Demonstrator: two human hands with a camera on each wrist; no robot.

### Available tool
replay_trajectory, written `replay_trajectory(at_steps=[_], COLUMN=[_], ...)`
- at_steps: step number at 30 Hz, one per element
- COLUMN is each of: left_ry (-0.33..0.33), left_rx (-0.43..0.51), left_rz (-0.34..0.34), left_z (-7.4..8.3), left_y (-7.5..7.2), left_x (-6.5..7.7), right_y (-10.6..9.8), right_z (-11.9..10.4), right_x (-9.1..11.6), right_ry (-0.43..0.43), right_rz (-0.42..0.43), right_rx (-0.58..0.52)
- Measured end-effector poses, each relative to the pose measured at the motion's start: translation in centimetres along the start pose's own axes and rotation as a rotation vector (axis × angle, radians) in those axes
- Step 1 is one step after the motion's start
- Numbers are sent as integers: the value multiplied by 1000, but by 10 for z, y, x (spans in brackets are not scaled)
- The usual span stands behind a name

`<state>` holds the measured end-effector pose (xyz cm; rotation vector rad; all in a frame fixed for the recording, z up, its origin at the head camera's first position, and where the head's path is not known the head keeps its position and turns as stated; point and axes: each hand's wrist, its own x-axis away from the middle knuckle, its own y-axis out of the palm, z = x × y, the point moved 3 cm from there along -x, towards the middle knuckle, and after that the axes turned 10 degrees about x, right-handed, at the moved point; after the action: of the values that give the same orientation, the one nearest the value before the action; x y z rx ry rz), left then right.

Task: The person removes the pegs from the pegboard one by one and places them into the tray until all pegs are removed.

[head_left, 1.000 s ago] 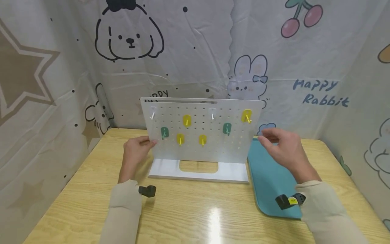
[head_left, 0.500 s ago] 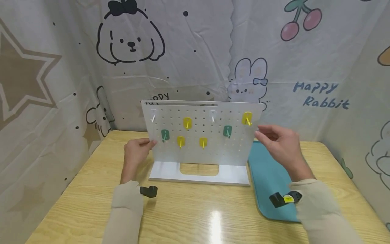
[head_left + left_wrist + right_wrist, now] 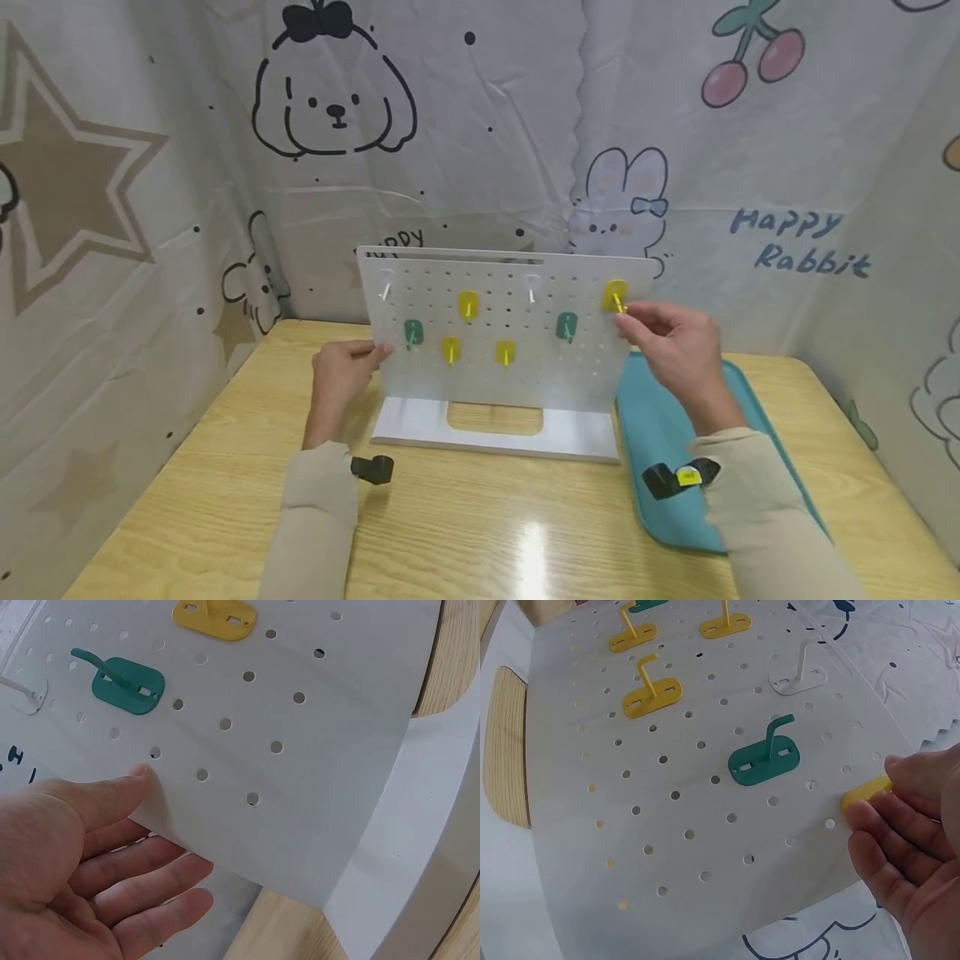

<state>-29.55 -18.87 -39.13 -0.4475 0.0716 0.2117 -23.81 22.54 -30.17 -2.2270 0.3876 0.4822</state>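
A white pegboard [image 3: 480, 379] stands upright on its base, with yellow, green and white hooks on its front. My left hand [image 3: 342, 372] holds its left edge; in the left wrist view the thumb [image 3: 112, 799] lies on the front and the fingers are at the edge and behind. A green hook [image 3: 127, 686] is just above that thumb. At the board's upper right, my right hand [image 3: 675, 342] pinches the yellow hook [image 3: 615, 292] between thumb and fingers. The right wrist view shows part of this yellow hook's plate [image 3: 862, 793]; its prong is hidden by the fingers.
A blue tray [image 3: 667, 521] lies on the wooden table [image 3: 450, 517] to the right of the board, partly under my right forearm. Patterned cloth [image 3: 480, 150] hangs behind and at both sides. The board's base [image 3: 577, 437] has a cut-out at its middle.
My right hand has moved left from beside the board to the upper-right yellow hook and now pinches it. The left hand stays on the board's left edge. The head view has shifted slightly.
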Motion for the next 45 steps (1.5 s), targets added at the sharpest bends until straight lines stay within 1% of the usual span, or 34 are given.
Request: replay_trajectory(at_steps=[6,12,21,27,31,35,41,45], left_ry=[-9,-29,-64,-92,-94,-83,-70,-79], left_rx=[10,14,23,39,37,23,26,29], left_rz=[-3,-15,-21,-21,-25,-28,-22,-23], left_z=[-1,-1,-1,-2,-2,-2,0,-1], left_y=[1,-1,-2,-3,-2,-1,0,-2], left_x=[0,0,1,1,0,-1,-1,0], right_y=[1,0,-1,0,0,-1,-10,-16], right_z=[-1,-1,-3,-3,-1,0,-2,2], right_x=[0,-1,-2,-3,0,2,2,4], right_ry=[0,-27,7,-12,-23,-12,-11,-15], right_rz=[23,55,66,86,107,124,136,135], right_rx=[13,17,17,22,30,3,-23,-23])
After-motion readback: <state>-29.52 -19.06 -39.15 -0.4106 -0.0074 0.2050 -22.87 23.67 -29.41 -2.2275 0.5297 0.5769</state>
